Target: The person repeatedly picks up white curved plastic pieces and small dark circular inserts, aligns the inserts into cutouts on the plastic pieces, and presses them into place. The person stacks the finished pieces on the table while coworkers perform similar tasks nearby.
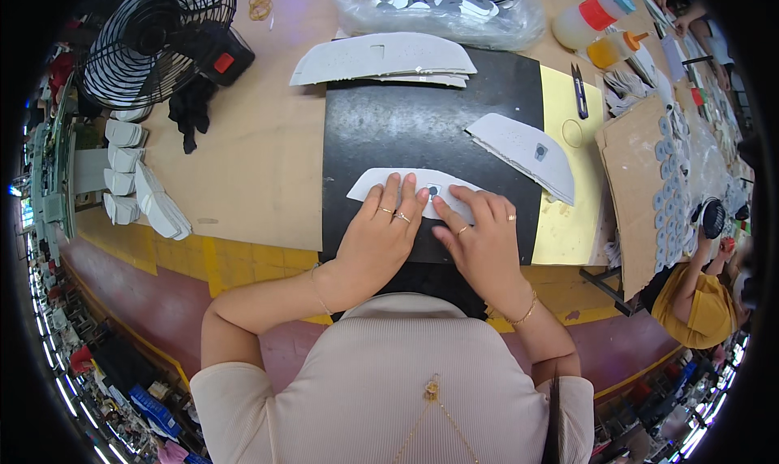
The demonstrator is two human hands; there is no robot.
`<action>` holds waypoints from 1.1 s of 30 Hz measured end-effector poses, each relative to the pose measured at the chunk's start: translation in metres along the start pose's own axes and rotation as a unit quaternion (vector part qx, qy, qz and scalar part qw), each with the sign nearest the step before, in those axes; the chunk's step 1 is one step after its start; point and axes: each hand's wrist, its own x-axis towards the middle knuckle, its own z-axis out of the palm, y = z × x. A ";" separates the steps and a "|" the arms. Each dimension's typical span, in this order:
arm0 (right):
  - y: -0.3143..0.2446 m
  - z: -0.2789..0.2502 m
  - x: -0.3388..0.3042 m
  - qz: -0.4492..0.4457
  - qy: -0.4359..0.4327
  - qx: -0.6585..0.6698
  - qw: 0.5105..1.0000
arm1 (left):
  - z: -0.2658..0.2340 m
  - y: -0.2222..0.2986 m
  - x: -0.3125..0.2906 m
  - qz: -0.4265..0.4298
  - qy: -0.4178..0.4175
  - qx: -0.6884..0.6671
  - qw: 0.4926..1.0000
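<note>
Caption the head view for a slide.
Left hand and right hand rest on a white panel on a black mat, a stack of similar panels beyond.

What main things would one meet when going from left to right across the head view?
Black fan → left hand → right hand → thread snips → brown cardboard sheet.
</note>
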 end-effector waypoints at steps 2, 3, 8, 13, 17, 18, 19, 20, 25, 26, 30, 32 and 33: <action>0.007 0.002 0.008 0.035 0.019 0.051 0.998 | -0.004 -0.002 0.002 -0.005 -0.013 -0.024 1.000; 0.007 0.001 0.012 0.048 0.029 0.030 0.998 | -0.007 -0.009 0.005 -0.013 -0.016 -0.070 0.997; 0.003 0.002 0.018 0.073 0.065 -0.001 0.995 | -0.031 -0.068 0.020 -0.135 -0.072 -0.433 0.888; 0.005 -0.001 0.020 0.083 0.072 0.092 0.990 | -0.024 -0.095 0.033 -0.188 0.095 -0.362 0.908; 0.022 -0.019 0.027 0.095 0.096 0.131 0.982 | -0.012 -0.125 0.056 -0.238 0.185 -0.252 0.920; 0.028 -0.031 0.030 0.102 0.110 0.128 0.980 | -0.008 -0.133 0.061 -0.249 0.198 -0.220 0.922; 0.038 -0.038 0.031 0.116 0.124 0.129 0.977 | -0.004 -0.141 0.066 -0.250 0.208 -0.202 0.924; 0.050 -0.044 0.030 0.130 0.140 0.129 0.973 | 0.003 -0.147 0.073 -0.249 0.217 -0.183 0.926; 0.097 -0.066 0.027 0.257 0.143 0.104 0.950 | 0.015 -0.166 0.091 -0.239 0.192 -0.079 0.949; 0.104 -0.065 0.028 0.256 0.132 0.060 0.956 | 0.015 -0.169 0.093 -0.255 0.159 -0.094 0.949; 0.119 -0.074 0.019 0.222 0.178 -0.068 0.956 | 0.004 -0.166 0.097 -0.288 0.077 -0.124 0.946; 0.134 -0.089 0.013 0.230 0.202 -0.093 0.948 | 0.002 -0.162 0.098 -0.285 0.077 -0.097 0.950; 0.143 -0.098 0.012 0.237 0.213 -0.110 0.941 | 0.003 -0.161 0.096 -0.282 0.087 -0.068 0.953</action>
